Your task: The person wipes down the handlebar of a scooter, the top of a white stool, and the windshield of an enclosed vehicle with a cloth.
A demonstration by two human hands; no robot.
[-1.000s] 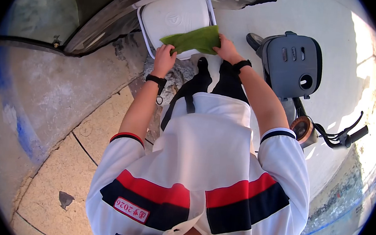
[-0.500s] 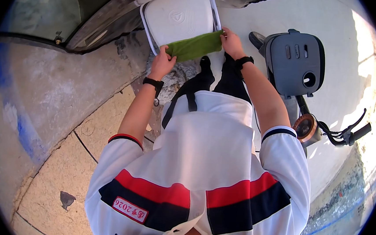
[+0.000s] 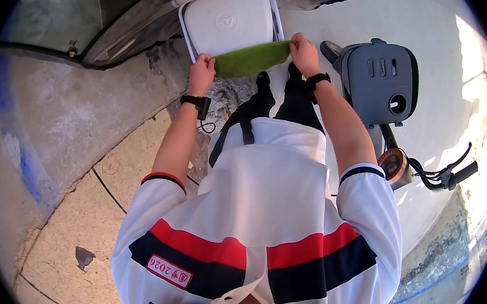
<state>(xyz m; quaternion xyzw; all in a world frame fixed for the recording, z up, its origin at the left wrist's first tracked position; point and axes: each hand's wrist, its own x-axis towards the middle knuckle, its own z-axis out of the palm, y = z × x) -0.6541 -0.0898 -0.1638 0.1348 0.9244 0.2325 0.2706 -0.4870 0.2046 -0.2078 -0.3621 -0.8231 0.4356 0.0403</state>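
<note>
A green cloth (image 3: 252, 59) is stretched between my two hands, just over the front edge of a white folding chair's seat (image 3: 231, 17). My left hand (image 3: 203, 71) pinches the cloth's left end between thumb and fingers. Its right end is gripped by my right hand (image 3: 304, 55), which sits a little farther forward. The cloth sags slightly along its lower edge. A round emblem is moulded into the chair seat. Black bands circle both wrists, and a thin cord loop hangs from the left one.
To the right stands a scooter with a grey plastic box (image 3: 379, 82) and a handlebar (image 3: 453, 175). A vehicle's glass and dark trim (image 3: 121, 34) fill the upper left. Cracked stone paving (image 3: 119, 199) lies at the left, pale concrete (image 3: 435, 41) at the right.
My left hand has shifted slightly left and turned, drawing the cloth out wider and flatter. My right hand has moved slightly up, still gripping its end.
</note>
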